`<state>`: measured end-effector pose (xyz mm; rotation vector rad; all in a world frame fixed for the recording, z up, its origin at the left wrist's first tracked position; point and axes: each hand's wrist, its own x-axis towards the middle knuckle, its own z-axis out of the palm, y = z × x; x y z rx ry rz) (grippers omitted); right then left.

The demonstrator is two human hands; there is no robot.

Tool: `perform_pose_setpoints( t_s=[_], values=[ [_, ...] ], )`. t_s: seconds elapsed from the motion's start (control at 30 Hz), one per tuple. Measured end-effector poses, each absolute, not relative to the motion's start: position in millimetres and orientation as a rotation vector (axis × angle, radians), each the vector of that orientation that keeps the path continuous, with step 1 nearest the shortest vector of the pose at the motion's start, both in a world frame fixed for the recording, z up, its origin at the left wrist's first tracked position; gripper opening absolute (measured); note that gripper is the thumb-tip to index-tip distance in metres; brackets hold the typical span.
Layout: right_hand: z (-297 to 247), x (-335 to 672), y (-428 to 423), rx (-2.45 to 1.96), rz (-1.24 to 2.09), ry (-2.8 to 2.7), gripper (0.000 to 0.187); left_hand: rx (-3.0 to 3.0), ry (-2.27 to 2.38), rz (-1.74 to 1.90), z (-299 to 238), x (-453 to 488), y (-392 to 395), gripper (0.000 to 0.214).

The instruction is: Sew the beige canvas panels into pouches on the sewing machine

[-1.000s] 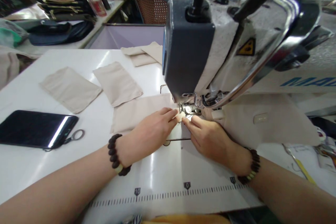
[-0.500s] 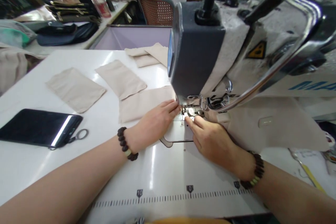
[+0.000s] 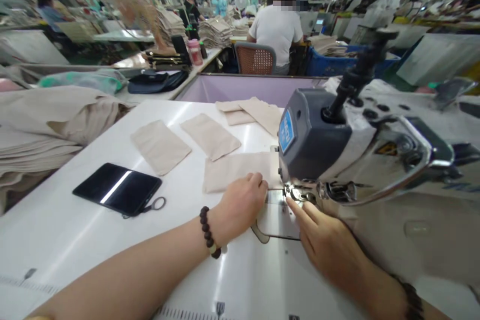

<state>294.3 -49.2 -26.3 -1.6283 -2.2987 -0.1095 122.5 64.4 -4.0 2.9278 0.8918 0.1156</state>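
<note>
The sewing machine stands on the right, its presser foot low over the metal needle plate. My left hand is just left of the foot, fingers curled together at the near edge of a beige fabric piece. What its fingertips hold, if anything, is hidden. My right hand rests on the plate's right side, index finger stretched out toward the needle area and the other fingers loosely bent. A larger beige cloth lies under the machine arm, to the right of my right hand.
Beige fabric pieces lie spread on the white table. A dark phone with a ring strap is at the left. Stacked cloth borders the table's left side. Beyond a lilac panel, a person in a white shirt sits.
The camera view has tilted up, bringing more of the workshop into sight. My left hand's fingers have drawn back from the needle and curled. My right index finger stays near the foot.
</note>
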Motion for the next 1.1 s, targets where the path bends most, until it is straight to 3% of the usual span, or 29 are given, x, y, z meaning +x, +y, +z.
perform_pose_setpoints(
  t_s=[0.2,0.37,0.53,0.67,0.9,1.1],
  values=[
    [-20.2,297.6,-53.9,-1.441,-0.137,-2.375,0.045,2.945,1.081,0.332,-31.8,118.8,88.0,0.049],
    [20.0,299.1,-77.3,-1.409,-0.335,-2.425,0.029,3.026,0.832,0.394,-28.8,115.7,79.7,0.031],
    [52.5,329.1,-110.1,-1.931,-0.429,-2.197,0.025,3.012,0.641,0.420,-14.2,113.2,68.7,0.023],
    [40.8,348.3,-128.9,-2.346,-0.409,-2.002,0.008,3.078,0.565,0.406,-8.3,111.9,62.1,0.026],
    [21.0,341.0,-128.2,-2.478,-0.214,-1.884,0.018,3.067,0.468,0.463,6.2,109.6,45.4,0.030],
    [24.8,340.1,-132.1,-2.432,-0.141,-1.861,0.012,3.151,0.354,0.484,15.1,99.8,30.0,0.028]
  ],
)
